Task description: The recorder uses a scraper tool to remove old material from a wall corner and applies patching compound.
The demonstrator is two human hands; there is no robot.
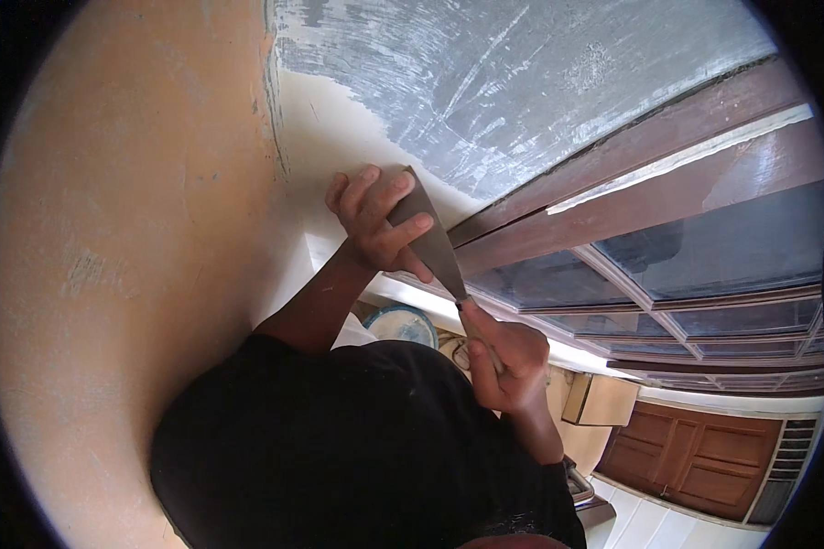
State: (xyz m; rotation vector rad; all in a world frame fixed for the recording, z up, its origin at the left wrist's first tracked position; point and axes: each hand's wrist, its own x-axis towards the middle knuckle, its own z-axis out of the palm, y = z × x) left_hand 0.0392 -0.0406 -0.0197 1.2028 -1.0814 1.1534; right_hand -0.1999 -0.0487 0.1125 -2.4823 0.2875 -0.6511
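**Holding a putty knife in two hands, close against a half-coated wall**

Wrapped around the narrow end of the putty knife (pixel 439 247), the right fingers (pixel 485 323) are closed on its handle. Up and to their left, the left fingers (pixel 386 199) are spread wide, with two tips lying over the face of the broad blade and the thumb near its lower edge. The knife slants between them, its wide end up by the left fingertips and its neck at the right hand. From where I stand, I cannot tell whether the blade's edge touches the surface behind it.

Just above and behind the left fingers is a smooth whitish patch (pixel 325 114). Past it, higher and to the right, spreads a grey surface (pixel 558 82) streaked with pale scratches. Well to the left of the fingers runs the peach wall (pixel 137 229), scuffed in places.

Right of the blade, a brown window frame (pixel 632 156) slopes away, with dark glass panes (pixel 723 247) beneath.

Below the left fingers, a round tub with a blue rim (pixel 401 327) shows beyond the black shirt (pixel 330 439). Down to the right of the right fingers are a cardboard box (pixel 600 401) and, farther off, a brown wooden door (pixel 687 448).
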